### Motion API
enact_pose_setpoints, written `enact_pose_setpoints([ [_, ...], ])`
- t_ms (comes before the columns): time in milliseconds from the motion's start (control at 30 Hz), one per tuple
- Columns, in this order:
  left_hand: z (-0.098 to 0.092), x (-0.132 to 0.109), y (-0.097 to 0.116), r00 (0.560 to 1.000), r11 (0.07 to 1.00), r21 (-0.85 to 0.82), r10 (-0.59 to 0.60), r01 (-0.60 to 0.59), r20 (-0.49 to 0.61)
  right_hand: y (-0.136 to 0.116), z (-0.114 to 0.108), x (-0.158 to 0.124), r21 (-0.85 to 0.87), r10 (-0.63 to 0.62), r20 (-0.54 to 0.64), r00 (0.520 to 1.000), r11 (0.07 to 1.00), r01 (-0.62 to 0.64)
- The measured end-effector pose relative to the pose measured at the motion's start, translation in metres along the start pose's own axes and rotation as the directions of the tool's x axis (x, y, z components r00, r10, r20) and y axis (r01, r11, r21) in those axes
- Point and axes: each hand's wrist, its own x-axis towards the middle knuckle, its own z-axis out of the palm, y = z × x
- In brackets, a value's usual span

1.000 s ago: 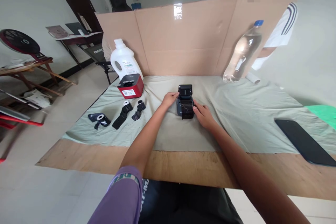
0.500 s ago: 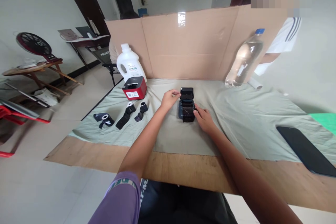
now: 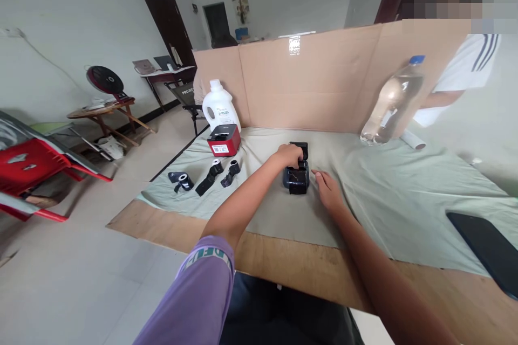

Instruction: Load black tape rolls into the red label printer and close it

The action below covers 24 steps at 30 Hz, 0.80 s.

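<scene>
A small dark portable printer (image 3: 287, 178) lies on the cloth in front of me with its lid (image 3: 304, 148) raised at the far end. Black label strip (image 3: 298, 182) hangs over its near end. My left hand (image 3: 290, 155) reaches over the printer's far half, fingers curled down into the opening; what the fingertips hold, if anything, is hidden. Just right of the printer, my right hand (image 3: 327, 190) rests low over the cloth with its index finger stretched toward the printer, apart from it and holding nothing.
Several black label rolls (image 3: 185, 181) lie at left. Behind them stand a red and black box-shaped device (image 3: 224, 142) and a white jug (image 3: 222, 108). A cardboard screen (image 3: 307, 91) closes the back. A water bottle (image 3: 392, 102) and a phone (image 3: 481, 248) are at right; a person stands beyond.
My left hand has moved from the lid's left side to over the opening. My right hand has come off the printer's right side. The view has shifted left.
</scene>
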Motion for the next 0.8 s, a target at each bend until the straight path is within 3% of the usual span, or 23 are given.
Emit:
enact_pose_setpoints([
  [100, -0.013, -0.023, -0.007, 0.974, 0.993, -0.119, -0.029, 0.002, -0.225, 0.002, -0.002, -0.001, 0.110, 0.084, -0.130, 0.988, 0.991, -0.070],
  [233, -0.006, -0.067, -0.036, 0.856, 0.907, -0.420, -0.223, 0.008, -0.467, 0.005, -0.002, 0.000, 0.198, 0.152, -0.197, 0.969, 0.974, -0.113],
  [367, 0.019, -0.118, -0.090, 0.667, 0.755, -0.651, -0.527, 0.083, -0.526, 0.004, -0.002, -0.001, 0.150, 0.106, -0.177, 0.979, 0.985, -0.080],
  [433, 0.027, -0.140, -0.119, 0.554, 0.723, -0.659, -0.643, 0.210, -0.529, 0.002, -0.003, -0.001, 0.120, 0.086, -0.161, 0.983, 0.990, -0.067],
  [500, 0.031, -0.156, -0.142, 0.498, 0.689, -0.615, -0.715, 0.384, -0.490, 0.002, -0.002, -0.001, 0.110, 0.083, -0.156, 0.984, 0.992, -0.066],
  [600, 0.033, -0.166, -0.160, 0.491, 0.632, -0.517, -0.775, 0.577, -0.399, 0.003, -0.002, 0.000, 0.108, 0.094, -0.161, 0.983, 0.991, -0.077],
  [700, 0.032, -0.165, -0.162, 0.496, 0.603, -0.450, -0.798, 0.658, -0.343, 0.007, -0.001, 0.001, 0.101, 0.102, -0.151, 0.983, 0.991, -0.087],
  [800, 0.029, -0.164, -0.163, 0.437, 0.586, -0.435, -0.806, 0.684, -0.400, 0.010, -0.001, 0.002, 0.110, 0.114, -0.132, 0.985, 0.989, -0.100],
])
